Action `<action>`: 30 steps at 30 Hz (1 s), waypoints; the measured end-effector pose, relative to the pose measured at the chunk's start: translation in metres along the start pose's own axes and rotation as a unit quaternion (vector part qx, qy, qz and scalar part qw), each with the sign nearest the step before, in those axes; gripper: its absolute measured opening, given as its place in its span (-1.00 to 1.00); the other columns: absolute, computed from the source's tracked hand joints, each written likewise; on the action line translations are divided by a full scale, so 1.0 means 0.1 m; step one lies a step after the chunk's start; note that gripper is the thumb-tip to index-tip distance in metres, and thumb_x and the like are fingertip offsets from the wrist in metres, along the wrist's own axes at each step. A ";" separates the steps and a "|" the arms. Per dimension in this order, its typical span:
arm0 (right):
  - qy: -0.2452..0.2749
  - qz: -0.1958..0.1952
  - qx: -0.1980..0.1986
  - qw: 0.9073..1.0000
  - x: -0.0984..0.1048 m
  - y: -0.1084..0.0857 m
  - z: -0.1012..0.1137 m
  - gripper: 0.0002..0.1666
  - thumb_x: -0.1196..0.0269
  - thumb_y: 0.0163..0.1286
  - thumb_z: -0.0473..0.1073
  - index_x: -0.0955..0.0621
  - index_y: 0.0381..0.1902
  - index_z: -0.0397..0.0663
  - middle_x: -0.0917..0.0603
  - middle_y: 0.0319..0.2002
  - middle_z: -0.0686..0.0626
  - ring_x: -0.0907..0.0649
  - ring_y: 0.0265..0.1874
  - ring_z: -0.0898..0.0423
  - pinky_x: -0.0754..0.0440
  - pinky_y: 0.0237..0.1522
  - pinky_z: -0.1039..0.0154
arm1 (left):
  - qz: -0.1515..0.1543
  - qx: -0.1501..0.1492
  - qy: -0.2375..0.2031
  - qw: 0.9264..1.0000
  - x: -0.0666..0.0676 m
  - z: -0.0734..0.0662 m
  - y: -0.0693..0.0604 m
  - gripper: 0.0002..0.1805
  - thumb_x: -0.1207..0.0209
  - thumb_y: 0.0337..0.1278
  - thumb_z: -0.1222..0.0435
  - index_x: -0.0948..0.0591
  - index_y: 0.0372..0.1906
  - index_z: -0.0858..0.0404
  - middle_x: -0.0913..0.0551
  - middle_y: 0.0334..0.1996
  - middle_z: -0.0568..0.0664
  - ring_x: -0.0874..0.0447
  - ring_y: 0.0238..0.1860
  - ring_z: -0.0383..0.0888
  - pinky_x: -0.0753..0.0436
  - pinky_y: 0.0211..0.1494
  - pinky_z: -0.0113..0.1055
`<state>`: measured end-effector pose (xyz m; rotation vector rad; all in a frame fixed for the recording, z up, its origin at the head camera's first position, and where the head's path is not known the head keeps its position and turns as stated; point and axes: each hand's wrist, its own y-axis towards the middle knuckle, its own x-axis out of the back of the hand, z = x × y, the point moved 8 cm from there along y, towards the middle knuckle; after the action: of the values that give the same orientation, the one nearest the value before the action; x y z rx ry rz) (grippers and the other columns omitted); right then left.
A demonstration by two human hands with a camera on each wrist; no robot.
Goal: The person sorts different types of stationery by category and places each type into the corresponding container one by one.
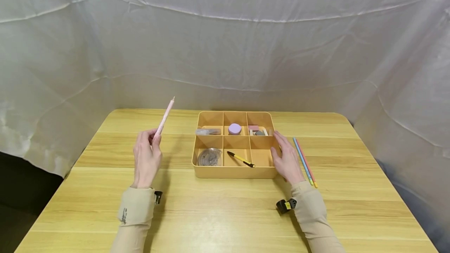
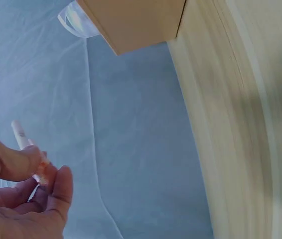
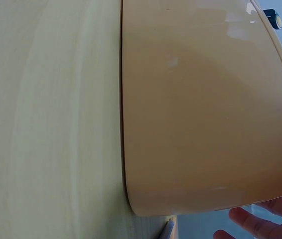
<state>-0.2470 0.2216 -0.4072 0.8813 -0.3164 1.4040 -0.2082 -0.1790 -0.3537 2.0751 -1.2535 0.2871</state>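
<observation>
My left hand pinches a slim pink pen between thumb and fingers, its pointed end tilted upward above the table's left part. In the left wrist view, the same pen pokes out past the thumb. At the right wall of a tan divided organizer box is my right hand, with its fingers extended along the rim. A black-and-yellow click pen lies slanted in the front middle compartment. The front left one holds a round clear container of small dark items.
In the back compartments are a translucent case, a round lilac object and a pink block among small pieces. Right of the box, a blue pencil and a pink pencil lie side by side. Grey curtains surround the table.
</observation>
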 end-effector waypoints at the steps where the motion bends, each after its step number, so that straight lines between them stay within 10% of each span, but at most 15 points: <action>1: 0.000 0.001 0.000 1.000 0.00 0.00 0.00 -0.40 -0.13 0.43 -0.36 -0.37 0.41 -0.42 -0.38 0.45 -0.35 -0.38 0.43 -0.34 -0.34 0.46 -0.24 | -0.006 -0.003 -0.005 1.000 0.01 -0.02 0.00 -0.74 -0.05 0.44 0.45 -0.53 0.08 0.56 -0.53 -0.21 0.29 -0.44 -0.24 0.03 -0.27 -0.19 -0.50; 13: 0.003 0.006 -0.008 1.000 -0.01 0.00 -0.01 -0.38 -0.12 0.43 -0.36 -0.36 0.42 -0.41 -0.37 0.46 -0.34 -0.36 0.44 -0.34 -0.31 0.48 -0.24 | -0.071 -0.124 -0.034 0.989 0.07 -0.36 -0.07 -0.77 -0.15 0.35 0.47 -0.62 -0.02 0.56 -0.60 -0.25 0.34 -0.54 -0.27 0.09 -0.36 -0.13 -0.46; 30: -0.005 0.006 -0.010 1.000 -0.02 0.01 -0.03 -0.38 -0.12 0.42 -0.39 -0.36 0.42 -0.41 -0.37 0.46 -0.33 -0.36 0.44 -0.33 -0.30 0.48 -0.23 | -0.065 -0.240 -0.075 0.966 -0.13 -0.75 -0.26 -0.78 -0.34 0.02 0.62 -0.74 -0.16 0.49 -0.74 -0.32 0.25 -0.74 -0.37 0.07 -0.65 -0.15 -0.62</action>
<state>-0.2488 0.2220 -0.4099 0.8717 -0.3422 1.4063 -0.1807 -0.1131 -0.3162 1.7664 -1.1297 -0.2218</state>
